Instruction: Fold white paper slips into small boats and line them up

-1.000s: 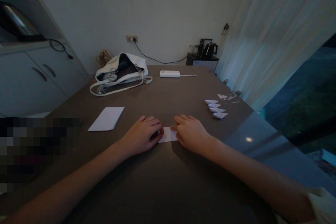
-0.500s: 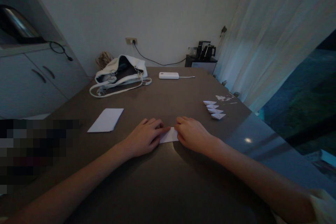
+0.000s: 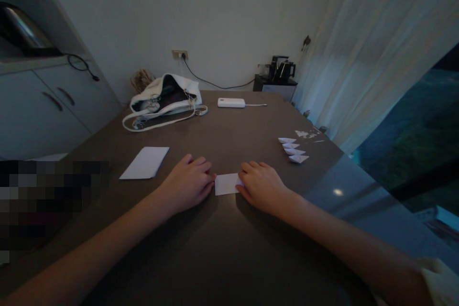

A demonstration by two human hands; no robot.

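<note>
A small folded sheet of white paper point(image 3: 226, 184) lies on the table in front of me, one long side facing me. My left hand point(image 3: 190, 181) is at its left end, fingers curled and fingertips pinching near the upper left corner. Over the right end rests my right hand point(image 3: 263, 184), its fingers bent and the thumb along the lower part, gripping the paper and hiding that end. To the right stand several small folded paper pieces point(image 3: 297, 158) in a slanting row. A stack of white paper sheets point(image 3: 145, 163) lies to the left of my left hand.
A white handbag point(image 3: 165, 100) sits open at the back left of the dark table point(image 3: 229, 253). Behind the paper is a white device with a short cable point(image 3: 231, 103). White scraps point(image 3: 304, 134) lie near the right edge, beside the curtain point(image 3: 344, 57).
My left hand has drawn back left from over the paper to its left edge, so more of the paper shows. My right hand stays on the right end, its thumb slightly shifted.
</note>
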